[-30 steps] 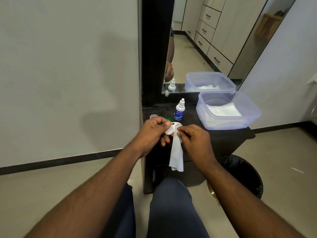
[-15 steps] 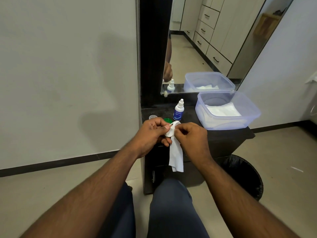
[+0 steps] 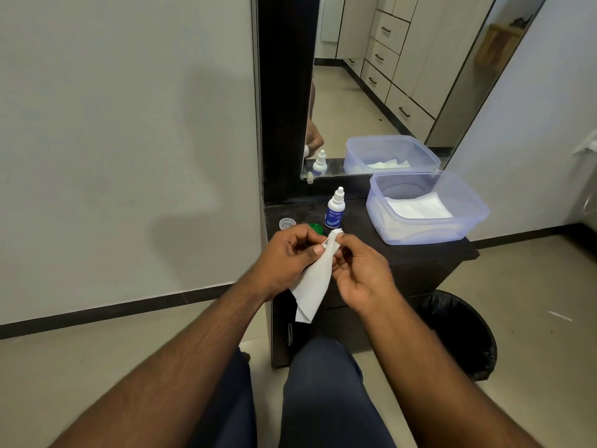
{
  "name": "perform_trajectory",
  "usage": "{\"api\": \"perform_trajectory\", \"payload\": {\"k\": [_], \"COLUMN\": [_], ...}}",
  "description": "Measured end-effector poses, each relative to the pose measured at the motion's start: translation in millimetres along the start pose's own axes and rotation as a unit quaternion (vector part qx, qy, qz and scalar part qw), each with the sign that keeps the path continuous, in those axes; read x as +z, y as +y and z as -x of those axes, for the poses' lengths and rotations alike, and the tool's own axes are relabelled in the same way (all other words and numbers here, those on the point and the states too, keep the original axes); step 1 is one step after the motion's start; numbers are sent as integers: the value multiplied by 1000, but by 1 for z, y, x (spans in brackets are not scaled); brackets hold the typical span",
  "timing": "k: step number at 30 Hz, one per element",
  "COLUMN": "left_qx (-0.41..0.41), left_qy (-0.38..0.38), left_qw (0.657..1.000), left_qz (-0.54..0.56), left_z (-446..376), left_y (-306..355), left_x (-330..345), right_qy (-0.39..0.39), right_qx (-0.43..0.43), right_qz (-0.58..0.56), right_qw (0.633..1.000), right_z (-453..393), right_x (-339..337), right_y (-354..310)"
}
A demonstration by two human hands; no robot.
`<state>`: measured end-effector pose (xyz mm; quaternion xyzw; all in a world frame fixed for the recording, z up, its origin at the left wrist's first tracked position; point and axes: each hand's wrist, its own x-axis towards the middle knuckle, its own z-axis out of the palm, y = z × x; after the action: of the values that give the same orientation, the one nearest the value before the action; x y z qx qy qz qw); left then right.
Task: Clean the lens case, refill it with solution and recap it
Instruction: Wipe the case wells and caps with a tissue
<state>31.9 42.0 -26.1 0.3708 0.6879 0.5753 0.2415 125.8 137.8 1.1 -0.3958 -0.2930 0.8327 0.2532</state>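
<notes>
My left hand [image 3: 290, 255] grips the white lens case [image 3: 327, 242], of which only a thin edge shows between the fingers. My right hand [image 3: 358, 270] pinches a white tissue [image 3: 315, 282] against the case; the tissue's top is bunched at my fingertips and its tail hangs down. A small solution bottle [image 3: 335, 210] with a blue label stands capped on the dark cabinet top [image 3: 420, 253]. A green cap [image 3: 316, 227] and a clear cap [image 3: 287, 223] lie loose on the cabinet just behind my left hand.
A clear plastic tub [image 3: 426, 211] holding folded white tissues sits at the right of the cabinet. A mirror [image 3: 387, 85] stands behind it. A black-lined bin [image 3: 458, 337] stands on the floor to the right of my knees.
Both hands have dropped slightly and turned. The right hand's palm now faces more upward, and the tissue's tail has swung leftward under my left hand.
</notes>
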Motion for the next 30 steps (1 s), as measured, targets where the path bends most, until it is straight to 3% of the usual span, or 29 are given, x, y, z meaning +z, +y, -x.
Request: {"api": "perform_trajectory", "payload": {"k": [2,5,8,11,20,26,30], "left_qx": [4,-1,-12,-15,-30,-46,-56], "left_qy": [-2,-4,3,9,27,22,8], "left_qw": [1000,1000,999,998,998,997,997], "left_qz": [-5,6,49,65,40,56,54], "left_z": [0,0,0,1,0,-1,-4], "left_y": [-1,0,1,3,1,2,1], "left_x": [0,-1,-2,-2,4,1,-1], "right_qy": [12,30,13,-6,-106,-142,-177], "right_qx": [9,-83,-221,-313,-377,-459,-544], "right_qz": [9,168,348,453,621,713,756], "right_qw": [1000,982,911,835,679,511,318], "right_z": [1,-3,-8,-13,-20,-25,-25], "right_x": [1,-2,-5,-7,-14,-18,-20], "right_y": [-2,-2,2,3,-13,-15,-20]}}
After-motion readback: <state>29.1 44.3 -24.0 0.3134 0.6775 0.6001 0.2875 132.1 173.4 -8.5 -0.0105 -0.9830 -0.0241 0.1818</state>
